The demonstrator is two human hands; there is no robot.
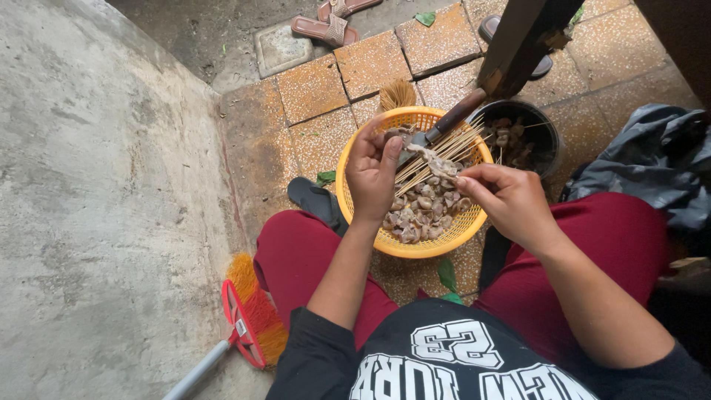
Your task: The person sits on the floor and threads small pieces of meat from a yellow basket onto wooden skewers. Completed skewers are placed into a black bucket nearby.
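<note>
Left hand (372, 174): fingers pinching meat piece (398, 134). Right hand (507, 200): pinching skewer (437, 161), long axis toward 10 o'clock, tip nearing piece. Basket (355, 200) below.

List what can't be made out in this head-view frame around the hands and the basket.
- Black pot contents: half hidden behind the yellow basket rim and skewers.
- Left hand grip: its fingers cover the piece held.
- Knife blade: mostly behind the left hand.
- Broom handle: cut off by the bottom edge.
- Right hand: its fingertips hide where they pinch the meat.
</note>
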